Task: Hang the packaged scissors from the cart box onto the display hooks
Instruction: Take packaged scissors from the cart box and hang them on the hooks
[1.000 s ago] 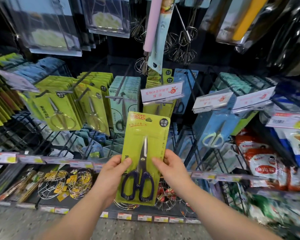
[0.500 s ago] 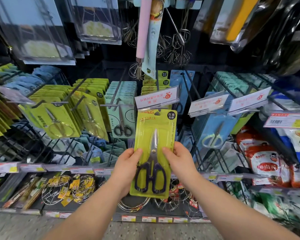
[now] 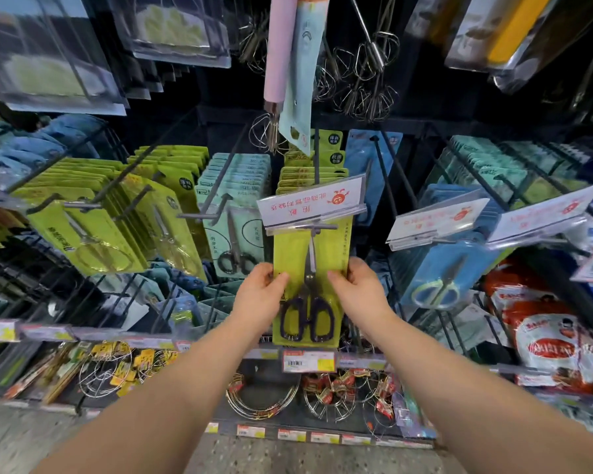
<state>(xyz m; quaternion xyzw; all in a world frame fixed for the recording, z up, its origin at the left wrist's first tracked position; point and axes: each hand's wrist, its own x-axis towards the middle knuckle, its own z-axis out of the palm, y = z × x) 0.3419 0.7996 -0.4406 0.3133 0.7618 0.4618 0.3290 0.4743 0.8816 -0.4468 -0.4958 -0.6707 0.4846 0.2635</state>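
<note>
Left grip (image 3: pixel 259 295) and right grip (image 3: pixel 360 289) are both pinching the side edges of the yellow-green scissors pack (image 3: pixel 310 268), thumbs on the front. The pack's top is tucked right under the price tag (image 3: pixel 312 201) above the grips. Teal packs (image 3: pixel 233 234) hang just left, a blue pack (image 3: pixel 439 268) to the right.

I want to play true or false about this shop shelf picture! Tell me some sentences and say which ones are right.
1. The left hand and right hand both hold the yellow-green card pack of dark-handled scissors. True.
2. The scissors' handles point up. False: the handles are at the bottom and the blades point up.
3. The white sign with red print covers the pack's top edge. True.
4. The pink-handled wire whisk hangs below the pack. False: it hangs above it.
</note>
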